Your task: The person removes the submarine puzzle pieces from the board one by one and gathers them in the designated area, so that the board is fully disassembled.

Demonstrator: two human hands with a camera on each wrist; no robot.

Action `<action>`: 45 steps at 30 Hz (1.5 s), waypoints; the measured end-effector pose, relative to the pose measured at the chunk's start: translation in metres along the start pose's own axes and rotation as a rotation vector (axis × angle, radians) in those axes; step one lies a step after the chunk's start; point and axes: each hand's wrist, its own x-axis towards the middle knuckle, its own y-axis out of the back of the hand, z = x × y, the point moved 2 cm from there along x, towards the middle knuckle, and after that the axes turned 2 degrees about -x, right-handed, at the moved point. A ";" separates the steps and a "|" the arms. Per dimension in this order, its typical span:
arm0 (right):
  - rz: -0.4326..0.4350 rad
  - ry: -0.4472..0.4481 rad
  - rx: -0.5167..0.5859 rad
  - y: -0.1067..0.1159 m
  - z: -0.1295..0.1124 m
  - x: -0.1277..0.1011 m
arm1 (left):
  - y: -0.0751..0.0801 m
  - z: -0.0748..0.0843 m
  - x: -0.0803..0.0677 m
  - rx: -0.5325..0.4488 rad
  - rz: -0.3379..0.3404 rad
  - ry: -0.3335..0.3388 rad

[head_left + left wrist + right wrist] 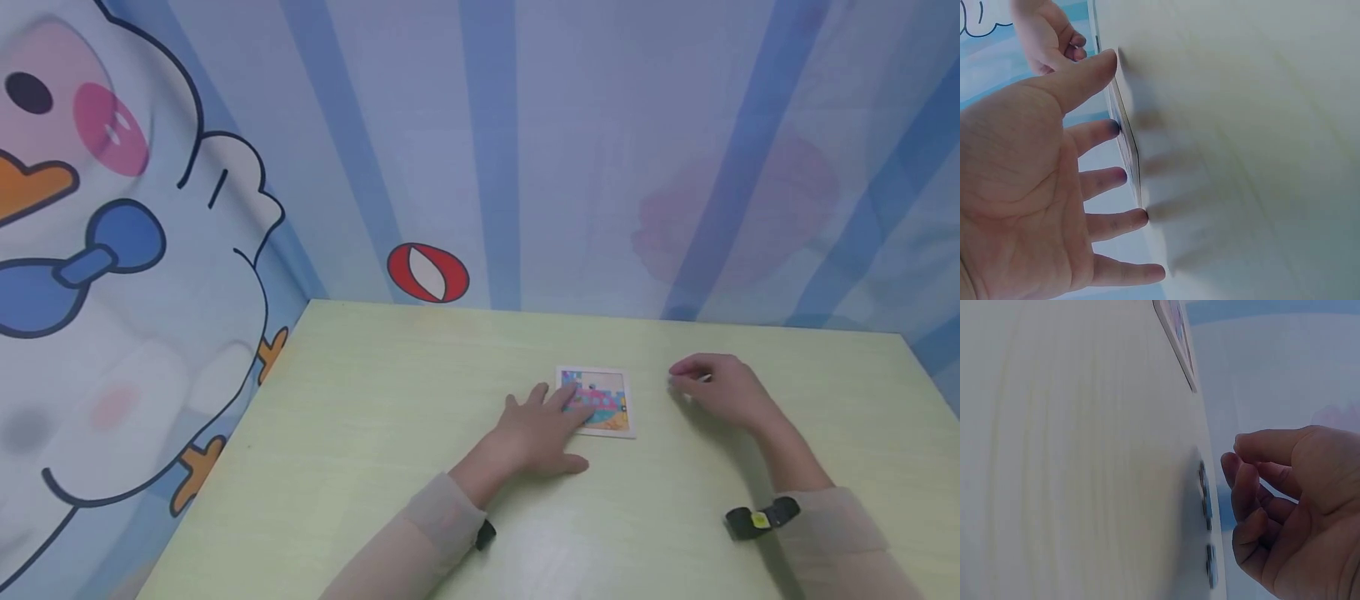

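Observation:
A small square jigsaw puzzle [615,398] in a white frame lies on the table, with a pink, blue and orange picture and a pale patch at its upper right. My left hand [538,433] has its fingers spread, some of them over the puzzle's left part; in the left wrist view the fingertips [1137,216] are at its edge. To the right of the puzzle, my right hand [723,389] hovers with loosely bent fingers, and nothing shows between them. Beneath it, the right wrist view shows small flat pieces [1212,565] on the table, seen edge-on; their print cannot be made out.
The pale yellow table [360,433] reaches back to a blue striped cloth backdrop [570,167]. A cartoon bird [150,350] is printed on the cloth at the left. A black wrist strap [761,518] is by the right sleeve.

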 end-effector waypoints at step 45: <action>-0.143 0.096 0.003 -0.076 -0.075 0.036 | -0.003 -0.007 -0.015 0.017 -0.009 -0.043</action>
